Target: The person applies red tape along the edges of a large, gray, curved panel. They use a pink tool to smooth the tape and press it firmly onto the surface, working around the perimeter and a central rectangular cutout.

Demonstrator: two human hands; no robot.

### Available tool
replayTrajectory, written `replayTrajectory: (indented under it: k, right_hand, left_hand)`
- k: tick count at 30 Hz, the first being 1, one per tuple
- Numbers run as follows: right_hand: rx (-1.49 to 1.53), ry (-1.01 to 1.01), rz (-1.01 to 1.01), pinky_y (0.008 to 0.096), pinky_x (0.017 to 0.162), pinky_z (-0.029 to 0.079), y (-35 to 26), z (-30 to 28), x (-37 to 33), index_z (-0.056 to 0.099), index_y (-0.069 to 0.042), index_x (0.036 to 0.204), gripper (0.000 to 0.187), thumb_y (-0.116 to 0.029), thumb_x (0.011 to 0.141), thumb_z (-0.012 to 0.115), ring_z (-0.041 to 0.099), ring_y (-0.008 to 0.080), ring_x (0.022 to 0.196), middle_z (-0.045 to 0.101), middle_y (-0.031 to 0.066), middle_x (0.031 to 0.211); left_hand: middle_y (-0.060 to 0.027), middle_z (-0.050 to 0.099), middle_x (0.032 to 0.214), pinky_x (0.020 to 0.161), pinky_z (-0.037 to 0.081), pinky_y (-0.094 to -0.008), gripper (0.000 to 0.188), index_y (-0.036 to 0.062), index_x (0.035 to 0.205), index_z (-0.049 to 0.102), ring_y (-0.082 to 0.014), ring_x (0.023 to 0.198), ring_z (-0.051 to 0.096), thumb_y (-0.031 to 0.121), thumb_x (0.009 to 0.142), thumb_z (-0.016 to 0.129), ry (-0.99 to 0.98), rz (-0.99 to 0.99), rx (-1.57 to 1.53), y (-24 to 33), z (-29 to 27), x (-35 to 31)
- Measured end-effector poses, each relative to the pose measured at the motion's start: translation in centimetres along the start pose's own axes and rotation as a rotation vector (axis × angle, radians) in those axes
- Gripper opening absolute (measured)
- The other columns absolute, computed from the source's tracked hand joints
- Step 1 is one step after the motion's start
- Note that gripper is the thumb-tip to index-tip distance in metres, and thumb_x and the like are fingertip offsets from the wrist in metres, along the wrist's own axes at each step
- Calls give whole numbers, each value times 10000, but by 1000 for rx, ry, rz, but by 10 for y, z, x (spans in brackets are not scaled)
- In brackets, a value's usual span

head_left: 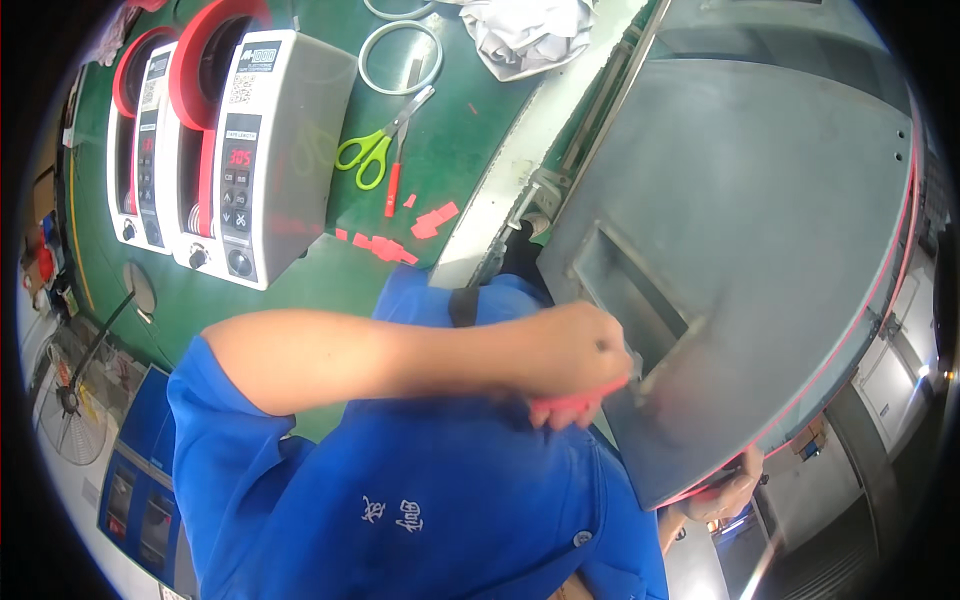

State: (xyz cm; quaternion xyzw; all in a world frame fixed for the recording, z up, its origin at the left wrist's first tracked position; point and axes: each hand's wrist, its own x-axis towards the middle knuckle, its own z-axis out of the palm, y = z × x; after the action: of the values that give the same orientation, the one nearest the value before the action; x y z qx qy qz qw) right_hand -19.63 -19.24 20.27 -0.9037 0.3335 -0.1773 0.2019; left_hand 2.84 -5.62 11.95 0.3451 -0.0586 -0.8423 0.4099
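My left hand (580,350) is a fist across the front of my body, somewhat smeared by motion. A red strip (590,397) shows along its curled fingers; whether it is tape or a handle I cannot tell. Close beside the fist lies a large grey panel (760,220) with a rectangular recess (640,290). My right hand (730,490) grips the panel's near right edge, fingers curled at the rim and partly hidden. A thin red line (830,370) runs along that curved edge.
On the green table (400,30) at left stand two white tape dispensers (290,150) with red rolls. Green-handled scissors (375,150), a red-handled tool (392,190), red tape pieces (385,248), a pale ring (437,60) and a crumpled cloth (530,35) lie there too.
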Motion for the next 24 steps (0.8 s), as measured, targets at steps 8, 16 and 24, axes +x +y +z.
replayTrajectory:
  k: [8, 16, 24]
  right_hand:
    - [-52, 26, 27, 271, 525, 345, -2, -1, -1, 597, 46, 882, 499, -322, 895, 260, 460, 160, 580, 575, 108, 718]
    - [-23, 76, 23, 265, 531, 322, 1, 1, -1, 610, 51, 869, 512, -333, 898, 272, 446, 149, 603, 572, 94, 718]
    - [-6, 142, 14, 262, 529, 324, 0, 6, -2, 611, 53, 907, 505, -322, 898, 273, 465, 147, 602, 577, 86, 709]
  left_hand:
    - [-56, 529, 550, 380, 365, -240, 329, 23, 788, 469, -120, 407, 468, 298, 932, 360, 13, 193, -9, -34, 11, 5]
    - [-88, 483, 495, 446, 378, -301, 320, 13, 772, 400, -169, 435, 470, 279, 946, 359, 239, 347, 15, -45, 28, 9]
    - [-75, 478, 511, 424, 387, -288, 280, 33, 782, 359, -149, 420, 467, 256, 950, 351, 290, 443, 12, -52, 41, 11]
